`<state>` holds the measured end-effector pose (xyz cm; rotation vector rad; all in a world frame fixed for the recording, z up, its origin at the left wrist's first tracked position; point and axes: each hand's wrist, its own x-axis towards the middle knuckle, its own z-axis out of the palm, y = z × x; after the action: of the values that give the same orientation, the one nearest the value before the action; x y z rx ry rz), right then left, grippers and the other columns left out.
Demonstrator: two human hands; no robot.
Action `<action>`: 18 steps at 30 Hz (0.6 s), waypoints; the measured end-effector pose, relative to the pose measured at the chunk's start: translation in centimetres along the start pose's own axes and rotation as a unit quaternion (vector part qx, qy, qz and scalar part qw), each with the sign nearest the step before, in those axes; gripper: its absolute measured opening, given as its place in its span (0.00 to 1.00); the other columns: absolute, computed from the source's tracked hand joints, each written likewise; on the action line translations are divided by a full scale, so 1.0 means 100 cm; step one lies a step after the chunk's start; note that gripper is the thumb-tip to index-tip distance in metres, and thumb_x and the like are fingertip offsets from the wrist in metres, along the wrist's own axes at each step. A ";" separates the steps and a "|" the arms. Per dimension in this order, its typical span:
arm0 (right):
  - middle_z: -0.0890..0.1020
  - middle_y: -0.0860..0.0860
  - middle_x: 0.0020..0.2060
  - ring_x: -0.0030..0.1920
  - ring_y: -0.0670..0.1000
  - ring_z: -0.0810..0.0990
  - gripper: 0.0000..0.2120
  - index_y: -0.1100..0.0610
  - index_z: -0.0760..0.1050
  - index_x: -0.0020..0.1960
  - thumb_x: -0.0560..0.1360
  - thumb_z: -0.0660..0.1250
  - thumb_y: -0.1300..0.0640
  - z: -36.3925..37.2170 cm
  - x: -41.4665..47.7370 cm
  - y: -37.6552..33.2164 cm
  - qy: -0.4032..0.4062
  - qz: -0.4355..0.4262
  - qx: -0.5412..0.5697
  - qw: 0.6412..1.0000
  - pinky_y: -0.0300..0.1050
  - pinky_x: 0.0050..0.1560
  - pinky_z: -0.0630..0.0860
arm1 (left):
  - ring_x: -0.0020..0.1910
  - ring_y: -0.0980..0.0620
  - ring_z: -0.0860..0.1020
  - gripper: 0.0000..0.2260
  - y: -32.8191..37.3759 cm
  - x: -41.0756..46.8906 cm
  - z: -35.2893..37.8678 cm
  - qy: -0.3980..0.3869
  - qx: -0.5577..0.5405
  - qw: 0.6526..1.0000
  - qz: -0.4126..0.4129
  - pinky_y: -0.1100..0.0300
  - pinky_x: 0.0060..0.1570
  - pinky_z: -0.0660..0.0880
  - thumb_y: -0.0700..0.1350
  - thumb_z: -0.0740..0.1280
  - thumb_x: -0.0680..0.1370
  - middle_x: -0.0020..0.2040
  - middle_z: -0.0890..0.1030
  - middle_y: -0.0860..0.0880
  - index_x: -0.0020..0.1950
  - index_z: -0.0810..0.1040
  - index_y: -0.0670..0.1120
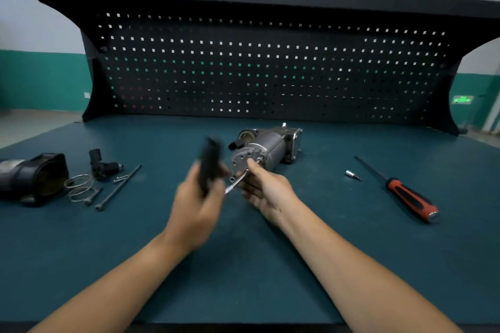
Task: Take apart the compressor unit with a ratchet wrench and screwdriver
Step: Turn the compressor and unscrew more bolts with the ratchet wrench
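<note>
A grey cylindrical metal compressor unit point(266, 147) lies mid-bench on the teal bench mat point(351, 251). The left hand point(200, 203) grips a blurred black bar-shaped object point(209, 162). The right hand point(266, 186) pinches a thin silver metal rod point(236, 182) at the unit's end plate. A red-and-black-handled screwdriver point(411, 197) lies well to the right.

Screwdriver point(405, 194) right, bolts point(119, 186) left — mat point(243, 278) between
</note>
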<state>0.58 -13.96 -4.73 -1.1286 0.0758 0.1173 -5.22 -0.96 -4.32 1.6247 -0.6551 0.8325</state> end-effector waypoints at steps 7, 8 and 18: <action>0.83 0.47 0.29 0.32 0.43 0.81 0.10 0.57 0.74 0.43 0.80 0.57 0.59 0.006 -0.004 -0.001 -0.044 0.011 0.050 0.998 0.35 0.34 0.76 | 0.17 0.57 0.58 0.11 -0.010 0.029 -0.009 0.231 -0.316 0.857 -0.336 0.68 0.21 0.59 0.34 0.51 0.79 0.19 0.60 0.55 0.41 0.65 0.47; 0.83 0.47 0.28 0.31 0.44 0.81 0.11 0.57 0.74 0.42 0.80 0.57 0.59 0.006 -0.005 -0.002 -0.041 0.010 0.050 0.998 0.35 0.34 0.76 | 0.17 0.57 0.58 0.11 -0.011 0.026 -0.008 0.228 -0.311 0.862 -0.329 0.69 0.21 0.58 0.34 0.51 0.79 0.19 0.60 0.55 0.41 0.65 0.47; 0.82 0.48 0.26 0.27 0.44 0.80 0.09 0.57 0.75 0.40 0.77 0.64 0.54 0.002 -0.006 -0.003 0.000 0.014 0.023 1.000 0.36 0.31 0.74 | 0.25 0.51 0.73 0.10 0.001 -0.005 0.005 -0.209 0.209 0.918 0.265 0.62 0.25 0.69 0.40 0.57 0.68 0.28 0.77 0.49 0.48 0.69 0.47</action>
<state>0.01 -13.96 -4.35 -1.0822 0.0932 0.1406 -5.52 -1.46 -4.70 2.0780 -1.3334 1.0744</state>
